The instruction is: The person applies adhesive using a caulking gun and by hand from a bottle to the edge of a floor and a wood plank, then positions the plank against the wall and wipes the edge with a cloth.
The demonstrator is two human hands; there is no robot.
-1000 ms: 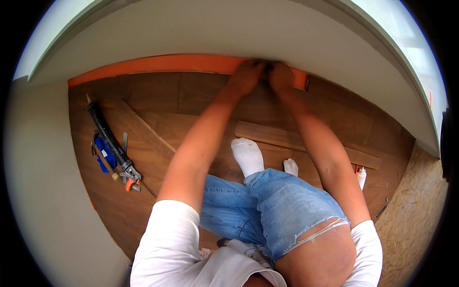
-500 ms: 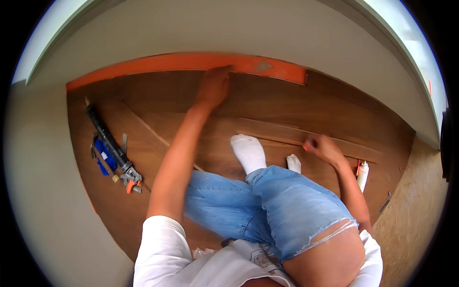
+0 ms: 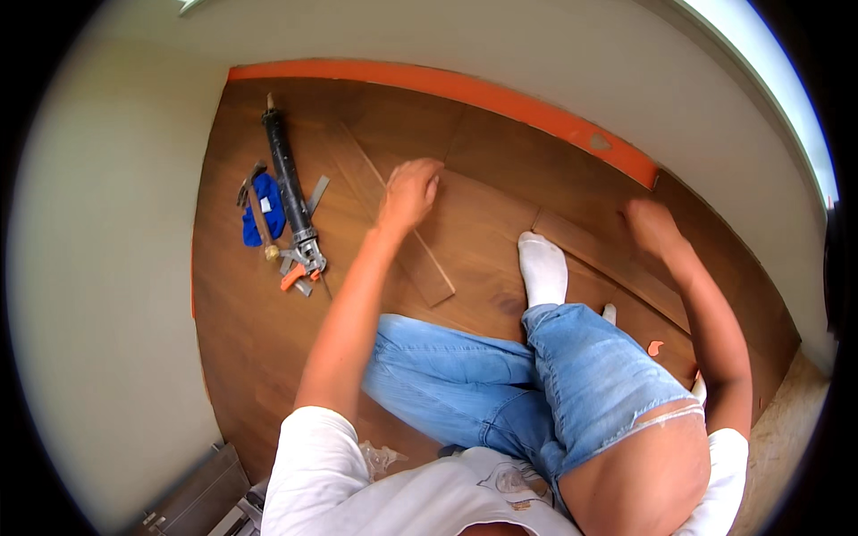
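Note:
My left hand (image 3: 411, 195) hovers over the wood floor with loosely bent fingers and nothing visible in it. Beneath and beside it lies a loose narrow wood strip (image 3: 429, 271). Close to the right end of an orange band (image 3: 429, 82) along the base of the wall, my right hand (image 3: 652, 225) is stretched out; its fingers are blurred, so their hold cannot be made out. A small orange scrap (image 3: 655, 347) rests on the floor beside my right knee. Near my white-socked foot (image 3: 542, 268), another wood strip (image 3: 617, 263) runs toward my right forearm.
At the left lie a black caulking gun (image 3: 288, 174) with an orange trigger, a hammer (image 3: 258, 210) on a blue cloth (image 3: 271, 201), and a grey metal strip (image 3: 317, 194). A dark grey case or tool (image 3: 201, 491) stands lower left. Walls border the floor.
My left hand has come away from the orange band, back over the floor. My right hand has moved up toward the wall; an orange scrap now shows on the floor. The view has shifted.

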